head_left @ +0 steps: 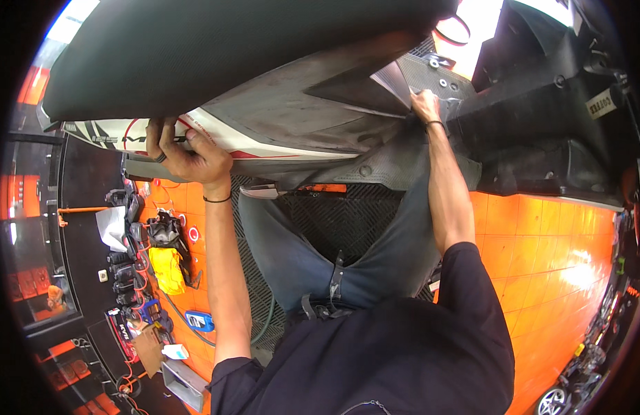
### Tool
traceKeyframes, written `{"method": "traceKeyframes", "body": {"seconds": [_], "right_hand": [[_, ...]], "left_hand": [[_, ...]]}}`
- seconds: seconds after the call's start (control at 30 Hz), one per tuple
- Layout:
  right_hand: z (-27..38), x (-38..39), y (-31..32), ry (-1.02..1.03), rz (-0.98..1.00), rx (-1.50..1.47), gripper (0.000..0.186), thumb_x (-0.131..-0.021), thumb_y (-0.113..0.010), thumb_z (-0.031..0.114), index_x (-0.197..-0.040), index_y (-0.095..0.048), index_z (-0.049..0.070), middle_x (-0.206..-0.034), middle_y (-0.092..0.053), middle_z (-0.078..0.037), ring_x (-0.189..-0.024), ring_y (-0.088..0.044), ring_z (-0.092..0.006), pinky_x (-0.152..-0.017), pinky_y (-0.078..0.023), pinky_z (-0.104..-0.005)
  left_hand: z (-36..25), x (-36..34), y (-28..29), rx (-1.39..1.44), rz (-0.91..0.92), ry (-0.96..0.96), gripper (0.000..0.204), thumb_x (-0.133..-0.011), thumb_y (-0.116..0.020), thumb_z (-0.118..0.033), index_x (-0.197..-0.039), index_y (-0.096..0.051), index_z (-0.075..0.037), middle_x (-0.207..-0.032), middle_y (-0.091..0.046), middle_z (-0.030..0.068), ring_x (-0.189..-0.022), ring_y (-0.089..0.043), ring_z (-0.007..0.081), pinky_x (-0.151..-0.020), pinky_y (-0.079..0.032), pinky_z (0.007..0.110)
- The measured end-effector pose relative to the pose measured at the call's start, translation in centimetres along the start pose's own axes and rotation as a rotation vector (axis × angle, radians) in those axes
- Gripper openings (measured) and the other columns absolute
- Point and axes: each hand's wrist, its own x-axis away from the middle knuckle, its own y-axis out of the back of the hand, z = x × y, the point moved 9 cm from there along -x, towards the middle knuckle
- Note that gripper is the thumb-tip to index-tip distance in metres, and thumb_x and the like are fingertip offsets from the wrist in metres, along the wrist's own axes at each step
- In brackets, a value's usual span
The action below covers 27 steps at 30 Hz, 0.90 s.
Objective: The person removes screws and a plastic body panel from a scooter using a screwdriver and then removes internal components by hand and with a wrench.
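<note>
A scooter's long side panel (pixel 264 149), white with red and black markings, runs beneath the dark seat (pixel 216 62). My left hand (pixel 192 155) is at the panel's rear part, its fingers bent over the upper edge just under the seat. A grey, scuffed body cover (pixel 278 104) joins the white strip toward the front. At that cover's front end, beside the footboard (pixel 437 76), my right hand (pixel 425 107) is closed around the edge. Its fingertips are mostly hidden. Both arms are stretched forward, and the scooter's lower trim (pixel 375 173) lies across in front of my knees.
Orange floor tiles (pixel 527 242) lie to both sides, with a dark ribbed mat (pixel 334 207) between my legs. Leftward are a yellow cloth (pixel 167 270), a blue bottle (pixel 199 320), a grey tray (pixel 184 384), hoses and several tools. Parts and a wheel (pixel 552 401) line the right.
</note>
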Motion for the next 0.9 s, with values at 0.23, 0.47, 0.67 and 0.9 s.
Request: {"method": "traceKeyframes", "body": {"seconds": [0.23, 0.47, 0.67, 0.9], "right_hand": [[1.5, 2.3, 0.4, 0.031, -0.26, 0.125, 0.052, -0.091, -0.055, 0.053, -0.09, -0.075, 0.005, -0.09, -0.071, -0.021, -0.088, -0.07, -0.0398, -0.077, -0.056, -0.0473], [1.1, 2.4, 0.7, 0.056, -0.284, 0.075, 0.044, -0.091, -0.056, 0.047, -0.091, -0.075, 0.007, -0.092, -0.071, -0.021, -0.09, -0.069, -0.0393, -0.079, -0.056, -0.0478], [0.6, 3.2, 0.6, 0.021, -0.307, -0.051, 0.038, -0.089, -0.06, 0.042, -0.092, -0.074, 0.006, -0.093, -0.071, -0.021, -0.09, -0.069, -0.0406, -0.079, -0.055, -0.0492], [1.7, 2.4, 1.5, 0.036, -0.305, 0.081, 0.038, -0.088, -0.062, 0.041, -0.089, -0.075, 0.005, -0.091, -0.071, -0.021, -0.088, -0.07, -0.0394, -0.078, -0.056, -0.0478]], "left_hand": [[-0.4, 0.1, 0.0, -0.07, 0.026, 0.011, 0.037, -0.082, -0.047, -0.008, -0.113, -0.06, 0.009, -0.125, -0.05, 0.0238, -0.118, -0.05, 0.0368, -0.1, -0.04, 0.046], [-0.3, -0.1, -0.6, -0.067, 0.039, 0.001, 0.036, -0.081, -0.048, -0.007, -0.111, -0.06, 0.007, -0.126, -0.048, 0.0221, -0.121, -0.045, 0.0385, -0.103, -0.037, 0.048], [-0.1, -0.3, 0.0, -0.057, 0.031, -0.022, 0.033, -0.08, -0.046, -0.004, -0.108, -0.06, 0.007, -0.125, -0.048, 0.0221, -0.119, -0.046, 0.0382, -0.102, -0.038, 0.049], [-0.3, 0.2, 0.2, -0.036, 0.019, -0.002, 0.032, -0.085, -0.042, -0.001, -0.11, -0.06, 0.009, -0.127, -0.048, 0.0233, -0.121, -0.048, 0.0367, -0.101, -0.04, 0.046]]}}
